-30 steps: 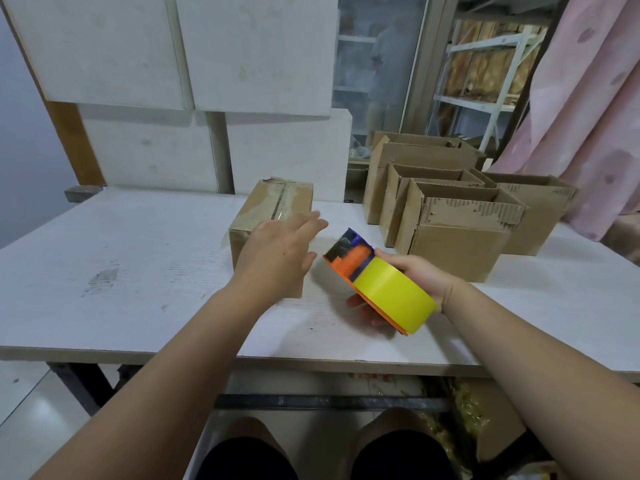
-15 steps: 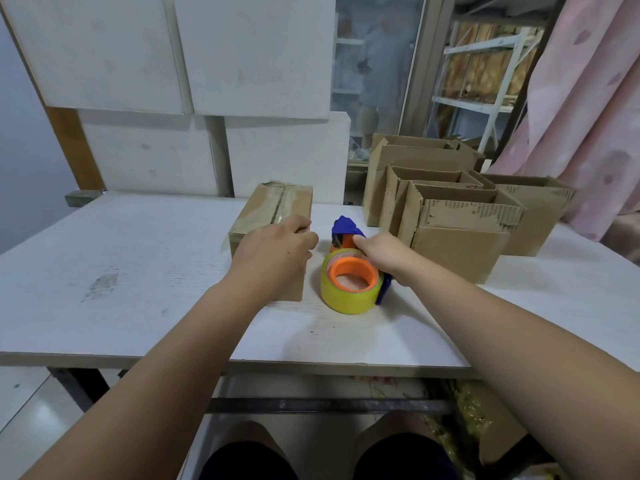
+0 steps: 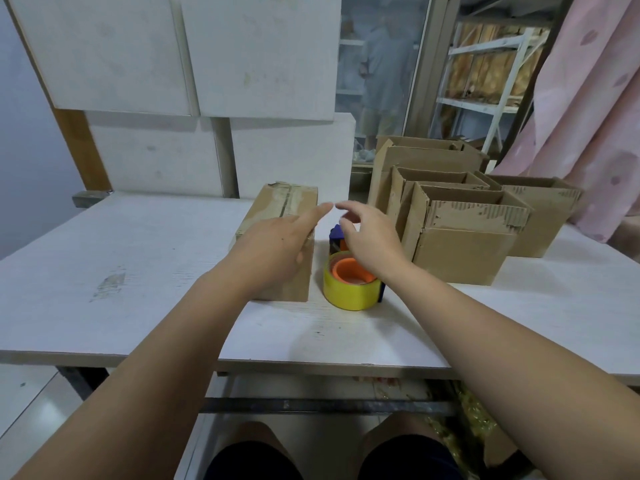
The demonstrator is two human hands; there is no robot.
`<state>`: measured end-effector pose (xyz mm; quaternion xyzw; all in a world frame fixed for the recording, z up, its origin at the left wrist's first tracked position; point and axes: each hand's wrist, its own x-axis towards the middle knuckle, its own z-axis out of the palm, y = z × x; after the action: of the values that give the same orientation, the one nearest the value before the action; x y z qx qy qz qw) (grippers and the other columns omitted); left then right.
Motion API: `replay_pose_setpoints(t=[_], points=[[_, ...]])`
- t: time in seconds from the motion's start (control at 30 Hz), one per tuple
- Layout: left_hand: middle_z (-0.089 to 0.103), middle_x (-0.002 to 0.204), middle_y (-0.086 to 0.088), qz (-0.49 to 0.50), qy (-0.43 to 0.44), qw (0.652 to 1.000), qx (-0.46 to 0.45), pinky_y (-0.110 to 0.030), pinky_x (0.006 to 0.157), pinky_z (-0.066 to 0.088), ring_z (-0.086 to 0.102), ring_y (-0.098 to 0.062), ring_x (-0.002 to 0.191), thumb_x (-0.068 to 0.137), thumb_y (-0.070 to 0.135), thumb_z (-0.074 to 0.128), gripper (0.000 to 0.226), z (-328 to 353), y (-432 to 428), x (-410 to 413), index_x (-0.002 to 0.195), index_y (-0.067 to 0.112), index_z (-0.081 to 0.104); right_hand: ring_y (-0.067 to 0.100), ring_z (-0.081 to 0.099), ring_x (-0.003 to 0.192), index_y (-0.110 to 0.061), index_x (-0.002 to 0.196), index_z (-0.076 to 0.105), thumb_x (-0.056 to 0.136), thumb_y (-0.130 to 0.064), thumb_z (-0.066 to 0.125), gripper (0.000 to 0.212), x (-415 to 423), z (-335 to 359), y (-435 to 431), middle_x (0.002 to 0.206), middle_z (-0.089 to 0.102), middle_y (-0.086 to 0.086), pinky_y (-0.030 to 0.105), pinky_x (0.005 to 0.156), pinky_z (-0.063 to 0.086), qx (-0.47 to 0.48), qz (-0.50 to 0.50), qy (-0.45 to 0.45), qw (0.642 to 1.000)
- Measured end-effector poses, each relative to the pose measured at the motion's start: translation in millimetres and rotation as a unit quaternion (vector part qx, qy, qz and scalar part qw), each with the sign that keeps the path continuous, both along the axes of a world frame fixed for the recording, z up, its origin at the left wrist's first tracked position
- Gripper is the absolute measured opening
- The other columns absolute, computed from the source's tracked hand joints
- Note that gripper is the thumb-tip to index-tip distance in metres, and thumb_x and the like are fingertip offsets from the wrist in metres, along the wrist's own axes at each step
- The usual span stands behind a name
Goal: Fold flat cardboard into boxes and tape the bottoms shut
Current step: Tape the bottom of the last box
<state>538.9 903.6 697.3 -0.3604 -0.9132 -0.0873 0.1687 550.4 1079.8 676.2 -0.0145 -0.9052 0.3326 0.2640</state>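
The taped box is sitting mid-frame on the tabletop under the left hand, fingers straight and gripping nothing, while the right hand is hovering loose-fingered and empty over the tape just right of it, open boxes standing farther right.

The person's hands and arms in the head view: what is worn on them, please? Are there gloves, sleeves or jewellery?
The left hand and the right hand are bare: no gloves, rings or watch show. The left forearm and right forearm are bare too; no sleeve is in view. Dark shorts show below.
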Motion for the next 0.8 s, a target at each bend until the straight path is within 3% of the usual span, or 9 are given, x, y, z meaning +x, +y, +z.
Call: replay_pose_setpoints(t=[0.07,0.17,0.27,0.43,0.57,0.7,0.8], points=[[0.06,0.122,-0.002,-0.018,-0.017,0.999,0.036,-0.045,0.081,0.048,0.057,-0.027,0.102,0.086,0.004,0.048,0.077,-0.7,-2.5,-2.0,0.15,0.032,0.015,0.011,0.06,0.104,-0.023,0.117,0.066,0.095,-0.011,0.047,0.032,9.3,4.3,-12.4,0.105,0.069,-0.004,0.028,0.094,0.046,-0.064,0.052,0.018,0.996],[0.061,0.121,-0.001,-0.031,-0.02,0.998,0.054,-0.045,0.079,0.047,0.057,-0.027,0.101,0.086,0.002,0.047,0.074,-3.9,-3.2,-3.5,0.149,0.03,0.02,0.015,0.069,0.092,-0.032,0.101,0.066,0.09,-0.009,0.047,0.032,14.8,-3.4,-26.5,0.091,0.071,-0.007,0.04,0.092,0.052,-0.226,0.062,-0.012,0.972],[0.059,0.121,0.0,-0.032,-0.001,0.997,0.066,-0.043,0.077,0.047,0.058,-0.025,0.1,0.088,0.002,0.046,0.069,-8.0,-2.5,-5.2,0.148,0.029,0.024,0.009,0.07,0.087,-0.02,0.106,0.063,0.093,-0.002,0.041,0.032,21.3,-13.1,-38.7,0.092,0.072,-0.006,0.032,0.087,0.053,-0.331,0.052,-0.046,0.941],[0.059,0.118,0.0,-0.03,-0.003,0.997,0.074,-0.041,0.078,0.046,0.057,-0.024,0.1,0.09,0.003,0.045,0.066,-6.0,-0.4,-4.0,0.148,0.027,0.026,0.003,0.064,0.105,-0.016,0.128,0.059,0.093,0.0,0.044,0.041,43.0,-22.5,-54.9,0.112,0.07,-0.005,0.022,0.099,0.046,-0.276,0.049,-0.026,0.96],[0.06,0.121,0.0,-0.035,-0.029,0.995,0.087,-0.042,0.083,0.046,0.057,-0.023,0.106,0.089,0.001,0.045,0.068,-5.4,-2.4,-2.5,0.147,0.028,0.025,0.002,0.066,0.097,-0.019,0.134,0.054,0.093,-0.006,0.044,0.045,47.0,-21.5,-49.7,0.1,0.072,-0.009,0.015,0.091,0.047,-0.237,0.028,-0.025,0.971],[0.06,0.124,0.002,-0.035,-0.032,0.994,0.097,-0.042,0.083,0.046,0.057,-0.023,0.107,0.089,-0.001,0.045,0.068,-4.8,-3.3,-1.4,0.147,0.03,0.026,0.008,0.064,0.104,-0.029,0.135,0.052,0.089,-0.012,0.042,0.05,42.3,-10.9,-47.0,0.104,0.069,-0.016,0.039,0.095,0.05,-0.237,0.017,0.005,0.971],[0.06,0.125,0.002,-0.032,-0.026,0.994,0.105,-0.039,0.083,0.045,0.057,-0.022,0.106,0.09,0.002,0.044,0.066,-5.5,-2.0,1.0,0.147,0.03,0.027,0.009,0.061,0.112,-0.023,0.138,0.05,0.09,-0.007,0.041,0.052,43.6,-6.7,-54.9,0.117,0.068,-0.009,0.037,0.101,0.047,-0.243,0.042,-0.014,0.969]])
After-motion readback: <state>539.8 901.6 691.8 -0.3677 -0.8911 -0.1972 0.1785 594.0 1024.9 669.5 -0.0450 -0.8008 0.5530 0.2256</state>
